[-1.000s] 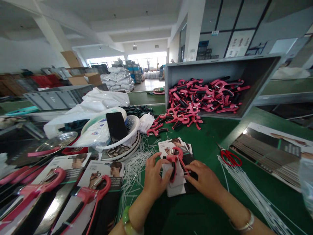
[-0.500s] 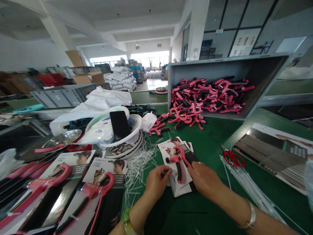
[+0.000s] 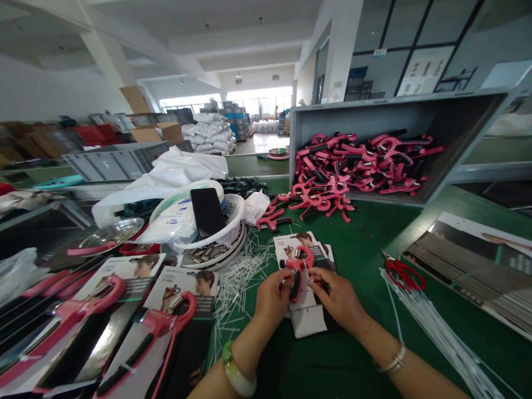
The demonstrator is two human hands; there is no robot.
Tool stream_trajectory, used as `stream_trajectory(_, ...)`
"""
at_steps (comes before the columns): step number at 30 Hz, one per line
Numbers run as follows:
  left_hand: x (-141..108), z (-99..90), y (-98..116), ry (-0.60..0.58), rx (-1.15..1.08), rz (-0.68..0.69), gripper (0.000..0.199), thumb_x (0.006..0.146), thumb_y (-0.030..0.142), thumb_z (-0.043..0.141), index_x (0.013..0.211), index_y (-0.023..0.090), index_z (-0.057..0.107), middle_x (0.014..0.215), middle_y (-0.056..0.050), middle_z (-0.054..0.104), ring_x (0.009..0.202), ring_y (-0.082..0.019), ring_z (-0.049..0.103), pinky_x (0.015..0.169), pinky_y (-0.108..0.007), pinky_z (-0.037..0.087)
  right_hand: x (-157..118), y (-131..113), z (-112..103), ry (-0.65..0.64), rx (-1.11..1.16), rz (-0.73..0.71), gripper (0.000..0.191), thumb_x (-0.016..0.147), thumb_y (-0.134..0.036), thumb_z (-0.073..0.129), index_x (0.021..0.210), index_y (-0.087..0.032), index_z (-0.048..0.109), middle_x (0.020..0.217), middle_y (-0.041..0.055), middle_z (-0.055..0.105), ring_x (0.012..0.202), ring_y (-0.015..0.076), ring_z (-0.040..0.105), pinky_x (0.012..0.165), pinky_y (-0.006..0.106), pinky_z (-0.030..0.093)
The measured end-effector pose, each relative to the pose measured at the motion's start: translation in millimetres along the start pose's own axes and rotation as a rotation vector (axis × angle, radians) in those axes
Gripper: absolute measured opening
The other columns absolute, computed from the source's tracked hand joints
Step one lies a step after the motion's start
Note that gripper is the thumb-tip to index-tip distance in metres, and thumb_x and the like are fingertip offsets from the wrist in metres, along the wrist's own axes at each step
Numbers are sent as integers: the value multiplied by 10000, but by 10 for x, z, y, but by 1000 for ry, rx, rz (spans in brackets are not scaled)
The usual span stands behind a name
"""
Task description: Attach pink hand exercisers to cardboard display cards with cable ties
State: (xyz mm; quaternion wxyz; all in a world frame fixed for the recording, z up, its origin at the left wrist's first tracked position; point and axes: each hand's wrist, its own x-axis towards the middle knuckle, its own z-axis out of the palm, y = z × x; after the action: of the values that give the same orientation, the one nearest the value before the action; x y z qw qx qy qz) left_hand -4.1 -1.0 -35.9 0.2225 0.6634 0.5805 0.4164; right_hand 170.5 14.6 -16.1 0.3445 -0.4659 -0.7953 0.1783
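A pink and black hand grip (image 3: 302, 265) lies over a printed card (image 3: 286, 244) on top of a small stack of cards. My left hand (image 3: 272, 296), with a green bangle on its wrist, pinches at the left side of the grip's black handle; what its fingertips hold is too small to make out. My right hand (image 3: 332, 293), a silver bracelet on its wrist, has its fingertips together at the grip's right side, by a thin white strip. The lower card shows a bare white flap (image 3: 310, 320).
A grey crate (image 3: 453, 160) of pink grips stands at the back right. Red-handled scissors (image 3: 405, 275) and white cable ties (image 3: 449, 338) lie right, beside stacked cards (image 3: 469, 266). A phone (image 3: 207, 212) rests on a bowl at left, near carded grips (image 3: 162, 327).
My right hand has moved left and down from the grip's upper right side to its middle. My left hand has come closer to the handle. The view has shifted slightly.
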Motion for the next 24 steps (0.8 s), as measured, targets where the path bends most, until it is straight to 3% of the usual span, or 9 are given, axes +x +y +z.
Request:
stream_trajectory(8, 0, -33, -54, 10, 46, 126, 182, 844, 153, 526, 906, 182, 694, 817, -38, 689, 765, -140, 639, 698, -227, 488, 68, -58, 161, 99, 28, 133, 298, 811, -267, 556, 1093, -172, 558, 852, 35, 692, 781, 182, 633, 730, 312, 484)
stream_trajectory(15, 7, -61, -40, -13, 106, 118, 238, 814, 91, 529, 915, 220, 701, 811, -16, 675, 734, -120, 626, 658, -197, 475, 55, -55, 149, 89, -13, 80, 315, 826, -284, 536, 1119, -171, 554, 842, 22, 692, 742, 167, 616, 721, 297, 468)
stream_trajectory(24, 6, -82, -16, -17, 101, 103, 212, 840, 144, 513, 914, 215, 698, 804, -21, 670, 736, -122, 619, 674, -208, 480, 79, -43, 112, 40, 0, 86, 321, 830, -298, 516, 1126, -179, 554, 834, 38, 697, 788, 192, 636, 702, 304, 478)
